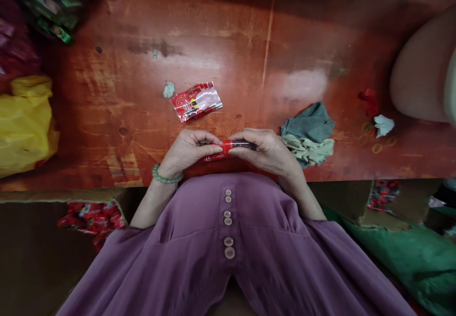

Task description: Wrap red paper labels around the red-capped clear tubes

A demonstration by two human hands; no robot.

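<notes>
Head view: left hand (190, 149) pinches the red end of the tube (227, 148), right hand (265, 150) grips the dark end, tube level between them. Likely best: light, even fingertip pressure, ends aligned. Packets (195, 101) fanned beyond tube; cloths (308, 126) to its right.

No word or number can be read with certainty. The stacked red wrappers (195, 101) carry pale letters and a round mark, but these are too small and blurred; the held red tube (227, 148) shows no legible print either.
</notes>
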